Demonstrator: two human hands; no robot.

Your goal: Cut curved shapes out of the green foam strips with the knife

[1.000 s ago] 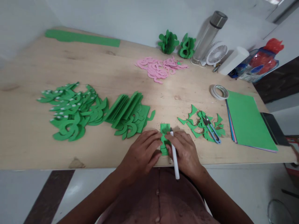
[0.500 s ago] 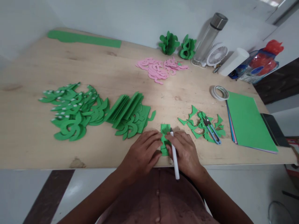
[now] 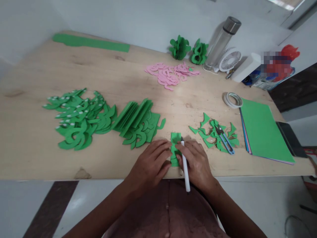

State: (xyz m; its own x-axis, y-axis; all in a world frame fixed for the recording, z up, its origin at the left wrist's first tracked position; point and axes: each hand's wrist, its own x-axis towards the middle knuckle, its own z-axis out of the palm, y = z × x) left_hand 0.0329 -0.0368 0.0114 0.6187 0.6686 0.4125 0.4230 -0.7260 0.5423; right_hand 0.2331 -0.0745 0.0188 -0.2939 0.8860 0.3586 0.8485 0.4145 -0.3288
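Green paper strip (image 3: 174,153) flat on table (image 3: 106,162) nr front edge, btwn hands; L hand (image 3: 151,162): fingers half-curled, tips at strip's L edge, can't tell if pinching; R hand (image 3: 197,162): fingers curled, white marker (image 3: 185,168) held in them, tips on strip; scraps (image 3: 219,145) w/ blue snips (image 3: 225,136) on top, to R; folded green pcs (image 3: 135,114) to L

Dusky pinkish-brown top (image 3: 145,213) w/ small btns (image 3: 167,207) down ctr-front placket (image 3: 169,195), forearms (image 3: 107,204) & hands (image 3: 150,162) bare.

Wooden table (image 3: 99,72), white wall (image 3: 119,19), pale floor (image 3: 260,198) (one dark band (image 3: 49,211)) below.
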